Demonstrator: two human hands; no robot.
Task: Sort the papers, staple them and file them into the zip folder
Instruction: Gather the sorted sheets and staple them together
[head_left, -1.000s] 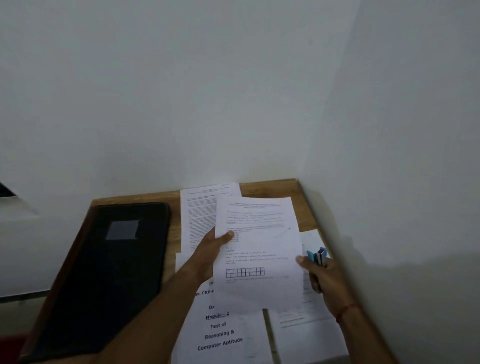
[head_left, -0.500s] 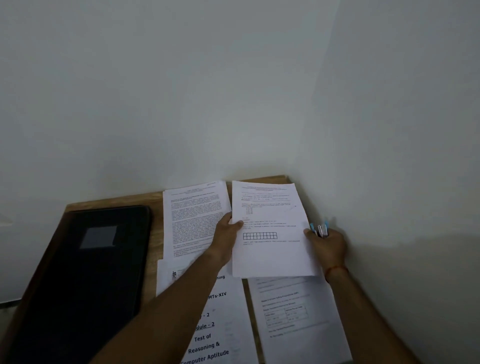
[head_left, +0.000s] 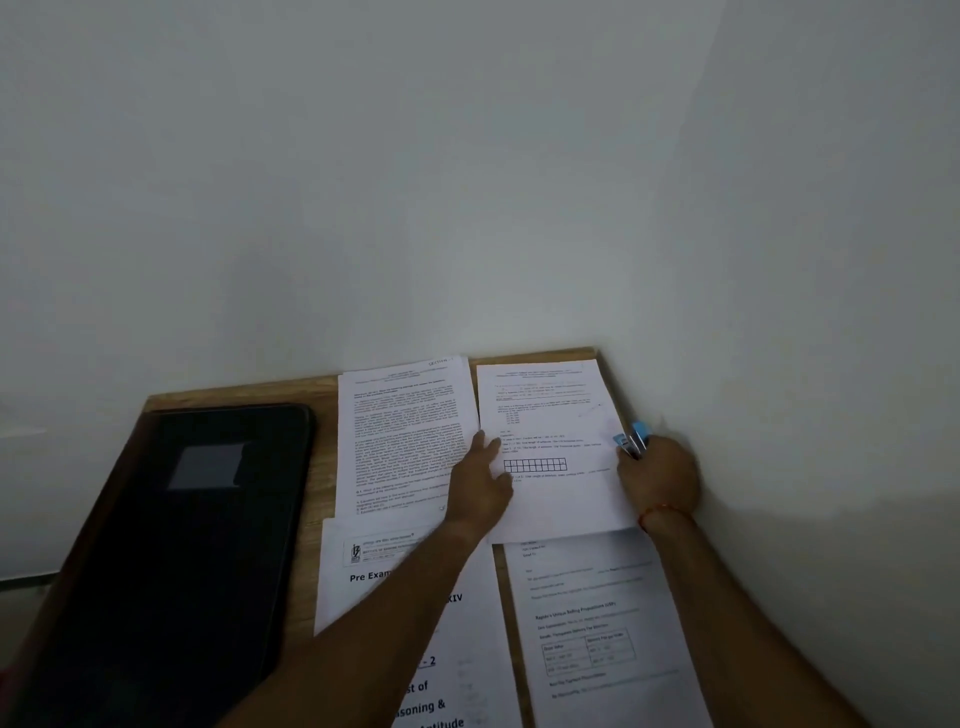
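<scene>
Four printed papers lie on the wooden desk (head_left: 228, 392). A sheet with a row of small boxes (head_left: 556, 441) lies flat at the far right. My left hand (head_left: 480, 480) rests on its left edge with fingers stretched out. My right hand (head_left: 660, 475) sits at its right edge, curled round a small blue stapler (head_left: 635, 440). A dense text page (head_left: 400, 436) lies to the left of it. A "Pre Exam" cover page (head_left: 410, 613) and a page with a table (head_left: 597, 623) lie nearer me. The black zip folder (head_left: 171, 561) lies shut at the left.
White walls close the desk in behind and on the right, meeting at the far right corner (head_left: 597, 351). The desk's left edge runs beside the folder. A strip of bare wood shows between the folder and the papers.
The boxed sheet, held lifted a second ago, has come down and right to lie flat in the far right corner. My right hand with the stapler moved back with it.
</scene>
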